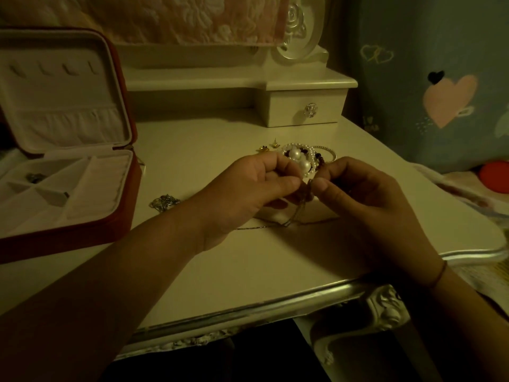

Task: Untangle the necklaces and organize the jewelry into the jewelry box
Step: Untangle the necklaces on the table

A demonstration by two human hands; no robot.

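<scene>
My left hand (248, 188) and my right hand (366, 194) meet above the middle of the white dressing table (220, 271). Both pinch a tangle of thin silver necklace chains (304, 194). The chains hang down between the fingertips, and loose ends trail on the tabletop (264, 226). The red jewelry box (82, 216) stands open at the left, its pale compartments holding a small dark piece (35, 177). Just behind my hands lies a pile of pearl and dark bead jewelry (298, 157).
A second small silver chain heap (164, 202) lies between the box and my left forearm. Two gold earrings (268, 146) sit left of the pearl pile. A small drawer with a glass knob (311, 110) stands at the back. The table's front edge (248, 307) is close.
</scene>
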